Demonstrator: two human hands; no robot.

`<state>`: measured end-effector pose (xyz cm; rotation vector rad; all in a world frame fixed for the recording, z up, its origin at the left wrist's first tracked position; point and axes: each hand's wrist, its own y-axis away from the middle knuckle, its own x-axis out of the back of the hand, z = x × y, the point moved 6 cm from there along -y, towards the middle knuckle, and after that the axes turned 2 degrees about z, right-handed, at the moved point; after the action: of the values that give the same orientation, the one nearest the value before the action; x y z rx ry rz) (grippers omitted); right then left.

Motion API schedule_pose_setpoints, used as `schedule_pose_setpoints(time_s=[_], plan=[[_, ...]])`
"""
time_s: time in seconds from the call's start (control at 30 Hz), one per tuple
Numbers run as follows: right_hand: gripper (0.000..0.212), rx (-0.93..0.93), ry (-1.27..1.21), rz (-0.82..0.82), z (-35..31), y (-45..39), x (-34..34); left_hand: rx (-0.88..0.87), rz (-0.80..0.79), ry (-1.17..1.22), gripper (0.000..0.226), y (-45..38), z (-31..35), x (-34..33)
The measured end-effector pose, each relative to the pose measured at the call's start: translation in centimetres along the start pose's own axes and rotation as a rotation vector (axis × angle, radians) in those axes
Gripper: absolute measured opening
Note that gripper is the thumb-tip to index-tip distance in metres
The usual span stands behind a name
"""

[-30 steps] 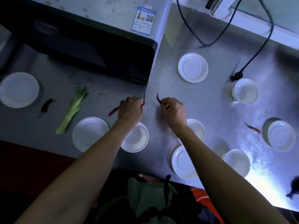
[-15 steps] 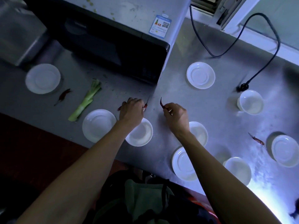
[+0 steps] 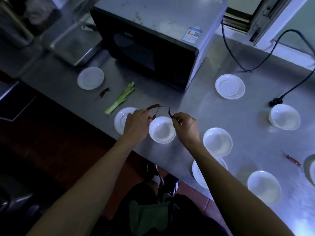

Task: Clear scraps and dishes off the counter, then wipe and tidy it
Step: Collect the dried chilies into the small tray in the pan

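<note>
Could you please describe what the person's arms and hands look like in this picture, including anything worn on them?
Both forearms are bare as far as the frame shows, with no sleeves in view. The left hand and right hand wear no gloves, and I can see no rings, watch or bracelet, though the dim light could hide small items.

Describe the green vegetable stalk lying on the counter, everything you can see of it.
The green vegetable stalk is long and slim, pale at its cut base near the counter's front edge and darker green where it splits into short trimmed tops pointing toward the microwave. It looks like a leek or scallion piece. It lies flat and diagonal on the steel counter, between a dried red chili and a white saucer; neither hand touches it.
</note>
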<state>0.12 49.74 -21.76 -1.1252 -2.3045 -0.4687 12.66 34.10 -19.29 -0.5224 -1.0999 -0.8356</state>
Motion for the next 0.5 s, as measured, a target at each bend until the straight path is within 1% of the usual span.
schedule_pose_setpoints(time_s=[0.13,0.3,0.5], plan=[[0.015,0.039,0.000,-0.060,-2.7,0.2,-3.4,0.061,0.005,-0.040,0.012,1.6,-4.2,1.7],[0.016,0.125,0.066,-0.118,-6.7,-0.2,-8.5,0.158,0.027,-0.006,0.009,2.5,-10.0,3.9],[0.018,0.159,0.111,-0.171,-12.4,-1.1,-16.1,0.190,0.055,0.073,0.012,3.4,-18.6,6.6]])
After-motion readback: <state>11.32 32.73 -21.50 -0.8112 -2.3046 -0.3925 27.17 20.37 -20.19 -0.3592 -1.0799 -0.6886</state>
